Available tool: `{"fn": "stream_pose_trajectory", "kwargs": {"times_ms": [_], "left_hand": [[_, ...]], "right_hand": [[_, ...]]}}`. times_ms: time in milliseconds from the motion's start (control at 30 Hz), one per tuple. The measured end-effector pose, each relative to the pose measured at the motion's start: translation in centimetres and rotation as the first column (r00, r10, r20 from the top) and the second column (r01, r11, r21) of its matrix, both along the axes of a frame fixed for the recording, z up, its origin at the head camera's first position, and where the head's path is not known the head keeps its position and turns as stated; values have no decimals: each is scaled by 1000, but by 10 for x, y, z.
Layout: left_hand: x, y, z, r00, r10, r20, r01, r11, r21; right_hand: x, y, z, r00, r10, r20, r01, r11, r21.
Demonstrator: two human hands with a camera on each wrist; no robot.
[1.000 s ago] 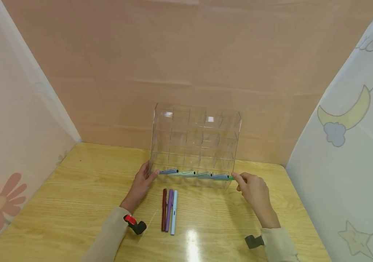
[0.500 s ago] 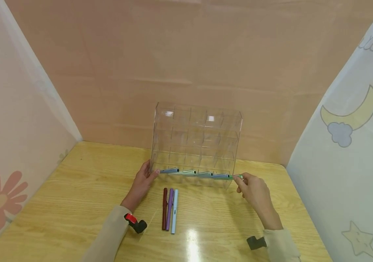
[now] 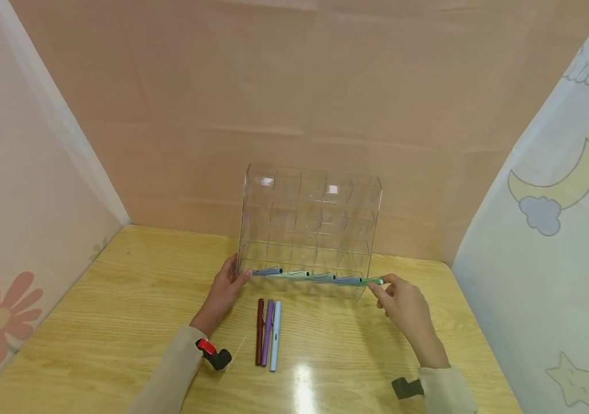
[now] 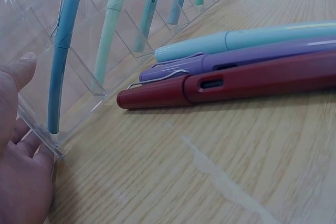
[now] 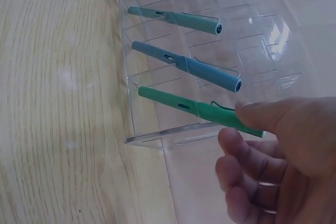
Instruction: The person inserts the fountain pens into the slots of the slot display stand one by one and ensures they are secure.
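A clear acrylic pen rack (image 3: 307, 230) with tiers of slots leans back on the table. My left hand (image 3: 223, 292) grips its lower left edge, thumb in front and fingers behind. At the lower right end, the thumb and index finger of my right hand (image 3: 405, 307) pinch the cap end of a green pen (image 5: 178, 102) that lies in the last slot of the bottom row. Along that row sit a blue pen (image 4: 62, 61), a pale green pen (image 4: 109, 35), a teal pen (image 5: 184, 20) and another blue pen (image 5: 207, 73).
On the wooden table (image 3: 144, 322) in front of the rack lie a dark red pen (image 3: 260, 332), a purple pen (image 3: 267, 333) and a light blue pen (image 3: 276, 336), side by side. An orange-brown backdrop (image 3: 294, 86) stands behind; patterned cloth (image 3: 547, 276) flanks the right.
My right hand has shifted slightly right along the green pen, and more of the pen's cap end shows past the fingers. My left hand and the rack have stayed about the same.
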State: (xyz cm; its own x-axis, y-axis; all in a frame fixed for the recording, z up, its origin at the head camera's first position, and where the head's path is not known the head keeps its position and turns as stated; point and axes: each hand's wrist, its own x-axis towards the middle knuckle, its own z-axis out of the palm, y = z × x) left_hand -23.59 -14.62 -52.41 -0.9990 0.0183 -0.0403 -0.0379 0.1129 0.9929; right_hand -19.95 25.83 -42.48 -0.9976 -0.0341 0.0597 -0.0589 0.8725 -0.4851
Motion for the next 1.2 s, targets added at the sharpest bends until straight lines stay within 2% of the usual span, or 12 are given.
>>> {"fn": "stream_pose_trajectory", "kwargs": {"times_ms": [233, 367, 833, 1200], "left_hand": [[0, -1, 0, 1000, -2, 1, 2, 1000, -11], [-1, -1, -1, 1000, 2, 10, -2, 1000, -9], [0, 0, 1, 1000, 5, 22, -5, 1000, 12], [-2, 0, -4, 1000, 14, 8, -14, 1000, -3]], "right_hand": [[7, 4, 0, 985, -15, 170, 17, 1000, -5], [10, 1, -4, 975, -2, 223, 5, 1000, -15], [18, -40, -18, 967, 90, 239, -77, 995, -61], [17, -79, -23, 965, 199, 170, -186, 979, -85]]}}
